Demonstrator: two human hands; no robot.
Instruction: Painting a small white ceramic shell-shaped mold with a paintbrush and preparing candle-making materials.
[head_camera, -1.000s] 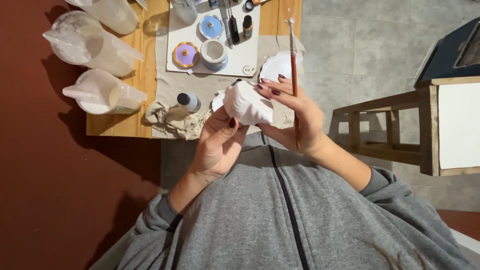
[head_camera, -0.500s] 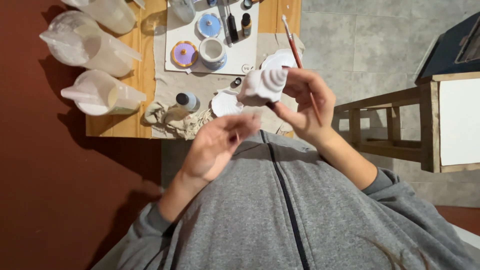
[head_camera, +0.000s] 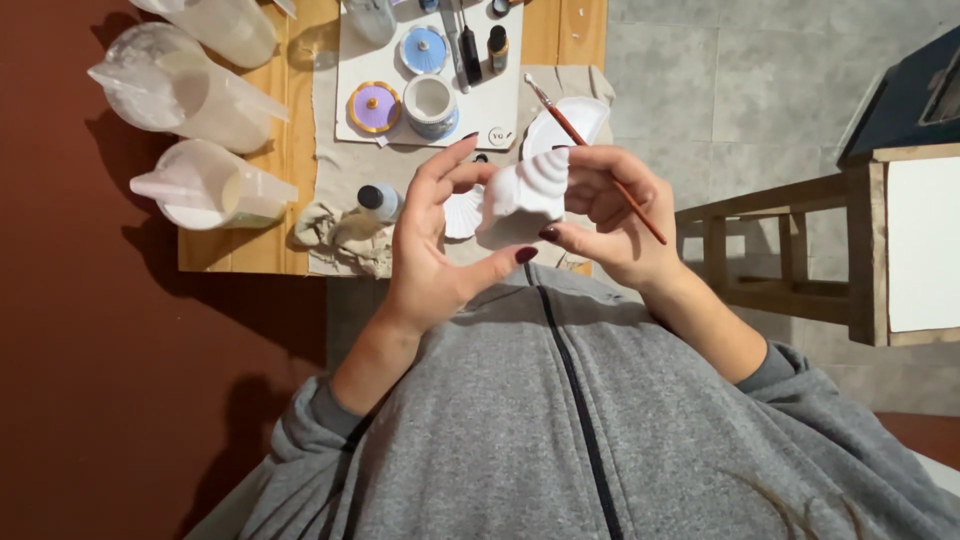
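At the far left, at about nine to ten o'clock from the hands, three clear plastic measuring jugs (head_camera: 205, 185) stand along the edge of the wooden desk (head_camera: 290, 150). Next to them, at ten o'clock, lies a crumpled cloth (head_camera: 345, 235) with a small dark-capped bottle (head_camera: 378, 200) on it. Above, at eleven to twelve o'clock, a white sheet (head_camera: 505, 100) carries a lilac round lid with a gold rim (head_camera: 375, 107), a blue lid (head_camera: 424, 50) and a white pot (head_camera: 432, 103).

The left hand (head_camera: 435, 255) is spread wide, fingers straight and pointing to twelve o'clock, palm turned towards the white ribbed shell-shaped cast (head_camera: 525, 195); its thumb reaches under the cast at five o'clock, and I cannot tell whether the palm touches it. The cast sits between both hands, over the near edge of the desk, its long axis running roughly from seven o'clock to one o'clock, ribbed end up.

The right hand (head_camera: 615, 215) is nearer and has the hold: thumb and fingers are curled around the cast's right side, and the same hand pinches a thin brown-handled paintbrush (head_camera: 600, 165), bristles towards eleven o'clock. At three o'clock stands a wooden frame (head_camera: 790, 250) on the grey tiled floor (head_camera: 740, 90).
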